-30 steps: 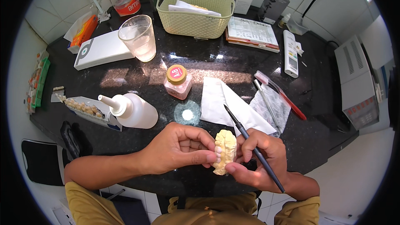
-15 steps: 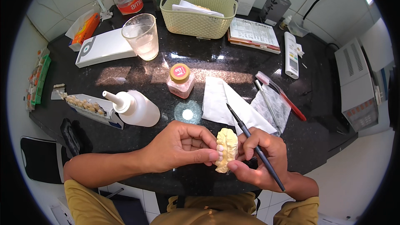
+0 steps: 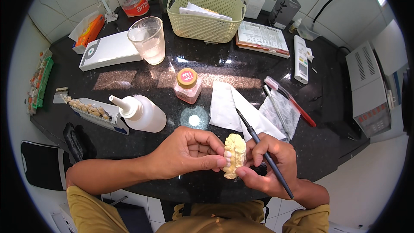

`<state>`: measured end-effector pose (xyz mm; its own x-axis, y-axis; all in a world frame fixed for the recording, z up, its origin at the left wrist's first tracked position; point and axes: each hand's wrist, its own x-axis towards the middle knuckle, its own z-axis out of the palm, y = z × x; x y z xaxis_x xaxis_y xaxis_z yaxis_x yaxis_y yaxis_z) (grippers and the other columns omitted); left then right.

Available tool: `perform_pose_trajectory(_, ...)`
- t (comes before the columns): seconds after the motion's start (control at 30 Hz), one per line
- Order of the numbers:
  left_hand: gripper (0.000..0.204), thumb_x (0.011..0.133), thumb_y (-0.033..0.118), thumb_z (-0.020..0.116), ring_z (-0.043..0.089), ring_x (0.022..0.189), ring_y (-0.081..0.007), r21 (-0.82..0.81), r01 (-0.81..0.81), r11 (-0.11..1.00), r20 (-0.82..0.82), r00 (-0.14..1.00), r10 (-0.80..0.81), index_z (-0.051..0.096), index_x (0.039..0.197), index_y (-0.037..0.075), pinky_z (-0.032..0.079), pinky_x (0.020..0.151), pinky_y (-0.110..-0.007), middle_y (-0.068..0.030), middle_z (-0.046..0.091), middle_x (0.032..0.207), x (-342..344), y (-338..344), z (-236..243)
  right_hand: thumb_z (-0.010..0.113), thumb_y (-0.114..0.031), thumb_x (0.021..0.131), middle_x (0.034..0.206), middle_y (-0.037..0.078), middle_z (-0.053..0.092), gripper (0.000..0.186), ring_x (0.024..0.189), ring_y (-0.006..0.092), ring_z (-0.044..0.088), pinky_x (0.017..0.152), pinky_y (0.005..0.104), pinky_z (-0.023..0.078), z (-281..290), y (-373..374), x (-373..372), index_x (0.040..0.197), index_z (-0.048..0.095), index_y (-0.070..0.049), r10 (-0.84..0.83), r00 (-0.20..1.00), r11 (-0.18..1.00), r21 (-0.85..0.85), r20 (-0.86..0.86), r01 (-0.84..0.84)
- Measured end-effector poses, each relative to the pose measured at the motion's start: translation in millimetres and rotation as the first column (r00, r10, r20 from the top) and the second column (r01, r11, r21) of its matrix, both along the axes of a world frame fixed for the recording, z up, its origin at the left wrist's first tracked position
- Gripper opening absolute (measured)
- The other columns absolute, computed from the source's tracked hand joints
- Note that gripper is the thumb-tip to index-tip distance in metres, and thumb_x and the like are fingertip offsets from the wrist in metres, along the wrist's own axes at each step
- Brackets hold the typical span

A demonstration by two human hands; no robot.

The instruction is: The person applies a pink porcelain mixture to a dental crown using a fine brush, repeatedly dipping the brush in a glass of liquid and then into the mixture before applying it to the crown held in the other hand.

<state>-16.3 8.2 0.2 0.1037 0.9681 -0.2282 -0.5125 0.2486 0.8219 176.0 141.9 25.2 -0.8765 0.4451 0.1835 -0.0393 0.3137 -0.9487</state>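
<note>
1. Dark table [image 3: 129,146]: spreads beneath both hands.
2. Left hand [image 3: 187,153]: fingers curled nearly closed, thumb and fingertips pinching the left edge of the tooth model [image 3: 237,149].
3. Right hand [image 3: 276,159]: half closed, thumb and fingers gripping the model's right side and a black brush [image 3: 266,154].
4. White napkin [image 3: 224,105]: lies beyond the model.
5. Black brush: slants across the right hand.
6. Tooth model: yellow, between the hands, above the table's near edge.
7. White teeth [image 3: 228,157]: on the model's left side, by the left thumb.

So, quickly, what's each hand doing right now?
Left hand: closed, thumb and forefinger pinching at the white teeth on the yellow dental model.
Right hand: closed, holding that model plus a dark brush.
</note>
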Motion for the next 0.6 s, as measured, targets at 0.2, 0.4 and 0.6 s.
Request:
perform_pose_trajectory(0.2, 0.019, 0.092, 0.009, 0.069, 0.065, 0.087, -0.0107, 0.006, 0.0, 1.0, -0.003, 1.0, 0.0, 0.065, 0.104, -0.004, 0.054, 0.08, -0.024, -0.0096, 0.068, 0.1, 0.3, 0.6, 0.0, 0.083, -0.003, 0.073, 0.078, 0.011, 0.065, 0.033, 0.068, 0.0113, 0.068, 0.059, 0.0232, 0.053, 0.7, 1.3, 2.2, 0.077, 0.05, -0.005, -0.002, 1.0, 0.999, 0.032, -0.007, 0.002)
perform_pose_trajectory(0.4, 0.013, 0.09, 0.002, 0.068, 0.068, 0.092, -0.0198, 0.011, -0.04, 0.999, 0.054, 0.998, 0.039, 0.064, 0.101, -0.004, 0.057, 0.081, -0.03, -0.0177, 0.067, 0.107, -0.5, 2.5, -4.1, 0.08, -0.003, 0.075, 0.074, 0.009, 0.061, 0.031, 0.068, 0.0094, 0.064, 0.061, 0.0228, 0.051, 5.7, 4.5, 6.0, 0.077, 0.049, -0.005, -0.114, 0.993, 0.987, -0.113, -0.017, 0.111)
perform_pose_trajectory(0.6, 0.014, 0.091, 0.004, 0.067, 0.069, 0.095, -0.0262, 0.002, -0.058, 0.998, 0.175, 0.983, 0.057, 0.064, 0.101, -0.005, 0.058, 0.082, -0.035, -0.0209, 0.067, 0.107, -0.6, 2.6, -3.4, 0.079, -0.005, 0.073, 0.069, 0.007, 0.054, 0.028, 0.058, 0.0134, 0.057, 0.054, 0.0271, 0.046, 21.0, 35.9, 17.1, 0.074, 0.051, -0.003, -0.31, 0.923, 0.88, 0.436, 0.228, 0.188)
